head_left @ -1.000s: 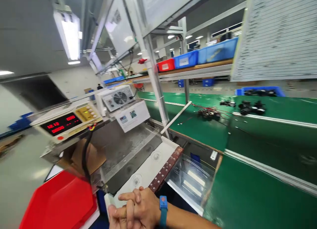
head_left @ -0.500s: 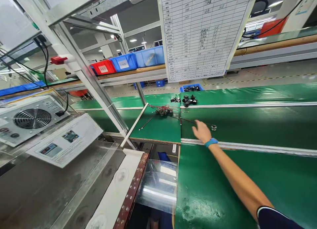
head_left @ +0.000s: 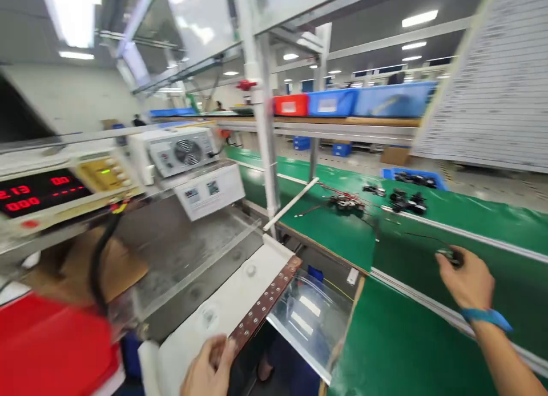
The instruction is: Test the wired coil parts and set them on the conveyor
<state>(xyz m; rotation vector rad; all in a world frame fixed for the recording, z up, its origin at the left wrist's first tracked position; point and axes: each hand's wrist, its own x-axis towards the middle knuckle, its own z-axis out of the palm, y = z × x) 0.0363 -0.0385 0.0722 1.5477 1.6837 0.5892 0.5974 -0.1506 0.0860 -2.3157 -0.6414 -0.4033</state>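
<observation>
My right hand [head_left: 468, 279], with a blue band at the wrist, has its fingers closed round a small round part [head_left: 449, 257] over the green belt. From this part a thin dark wire [head_left: 423, 235] runs off to the left. My left hand [head_left: 209, 366] is low in the head view with its fingers curled, by the near end of a brown strip with rows of metal studs [head_left: 265, 299]. Whether it touches the strip, or pinches anything, I cannot make out. Farther back, a heap of similar parts with red and black wires [head_left: 345, 201] rests on the green surface.
Black parts [head_left: 406, 202] lie behind the belt, near a blue bin [head_left: 440, 182] with more black pieces. A metal post [head_left: 264, 133] rises in the middle. At left are a power supply with red digits [head_left: 40, 190] and a red sheet [head_left: 55, 344].
The view has swung left. My right hand, apart from the round part before, now closes on it. My left hand has come into view at the bottom.
</observation>
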